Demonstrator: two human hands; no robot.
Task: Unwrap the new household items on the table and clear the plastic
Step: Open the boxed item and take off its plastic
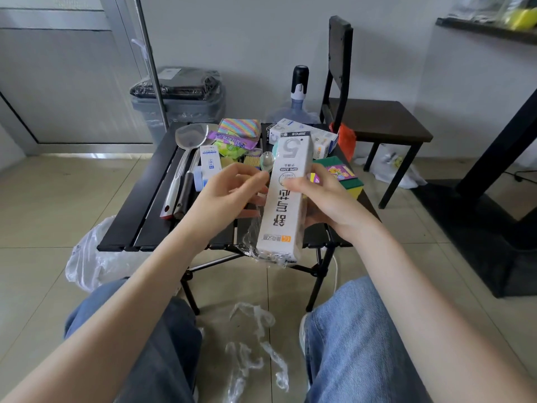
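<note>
Long white carton (286, 196), crinkled clear film (255, 242) clinging, both hands gripping

Pale floor tiles (58, 199) met a grey wall (247, 39). A dark chair (377, 120) stood at two o'clock, a lined bin (177, 103) at eleven, a shelf (488, 27) upper right.

Both bare forearms reach forward above the knees. The left hand (229, 193) pinches with curled fingers, palm inward; the right hand (325, 199) grips, its thumb on top.
</note>
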